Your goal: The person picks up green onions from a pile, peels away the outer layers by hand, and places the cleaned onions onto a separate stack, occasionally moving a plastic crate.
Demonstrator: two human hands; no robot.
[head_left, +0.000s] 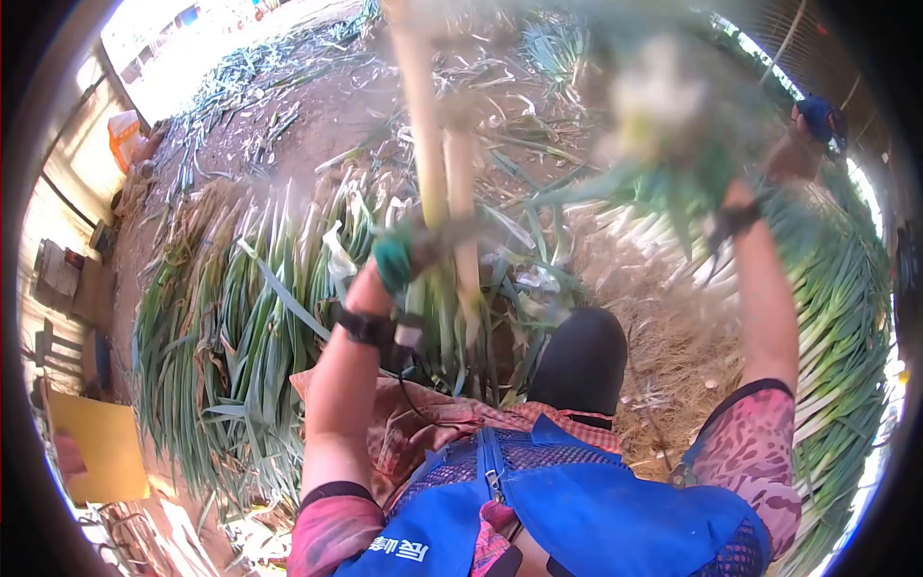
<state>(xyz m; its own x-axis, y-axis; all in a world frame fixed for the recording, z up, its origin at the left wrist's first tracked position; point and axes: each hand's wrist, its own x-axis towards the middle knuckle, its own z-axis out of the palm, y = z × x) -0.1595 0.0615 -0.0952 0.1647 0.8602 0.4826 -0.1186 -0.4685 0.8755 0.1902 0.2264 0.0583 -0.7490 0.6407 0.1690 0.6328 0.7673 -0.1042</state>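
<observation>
My left hand (394,258), in a green glove, is closed around leeks (430,144) that stand almost upright before me, their pale shafts pointing up. A dark, blurred shape crosses the shafts right at this hand. My right hand (707,188), also green-gloved, is raised to the right and smeared by motion. Green leek leaves (582,189) stick out from it, and a blurred whitish clump (661,91) shows just above it. A row of untrimmed leeks (250,260) lies on the ground to the left. Cleaner leeks (836,327) are laid in a long row on the right.
Between my leg (580,365) and the right row lies a heap of stringy roots (663,394). Leaf scraps (279,72) litter the soil ahead. A yellow board (96,447) stands at lower left. Another person (808,135) is at the far right.
</observation>
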